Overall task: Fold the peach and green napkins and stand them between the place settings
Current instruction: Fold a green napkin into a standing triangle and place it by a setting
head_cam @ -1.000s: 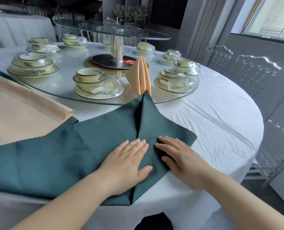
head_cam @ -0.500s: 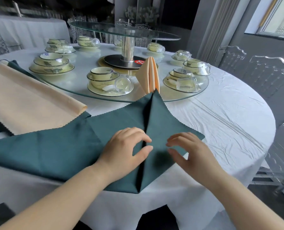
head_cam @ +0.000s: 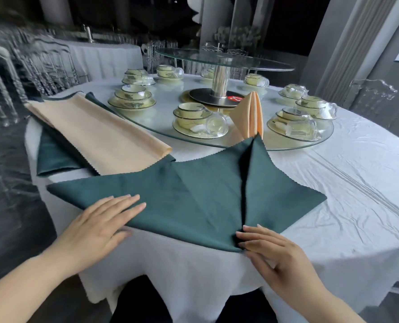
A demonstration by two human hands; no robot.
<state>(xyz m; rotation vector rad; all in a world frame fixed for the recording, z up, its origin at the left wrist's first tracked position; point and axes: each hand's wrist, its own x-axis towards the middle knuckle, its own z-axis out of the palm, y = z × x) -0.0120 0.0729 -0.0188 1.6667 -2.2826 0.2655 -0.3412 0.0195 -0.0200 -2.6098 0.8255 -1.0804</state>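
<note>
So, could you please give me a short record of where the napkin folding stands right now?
Green napkin: flat on the tablecloth, seam from far tip to near corner
Left hand: fingers flat on its left wing
Right hand: fingertips on its near corner
Folded peach napkin: standing on the glass turntable between two place settings
Unfolded peach napkin: lying flat, far left

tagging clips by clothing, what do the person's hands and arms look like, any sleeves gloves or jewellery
The left arm and right arm are bare as far as the frame reaches, with no sleeve in view. The left hand and right hand wear no gloves, and no ring, watch or bracelet shows. The nails look short and unpainted.
</note>
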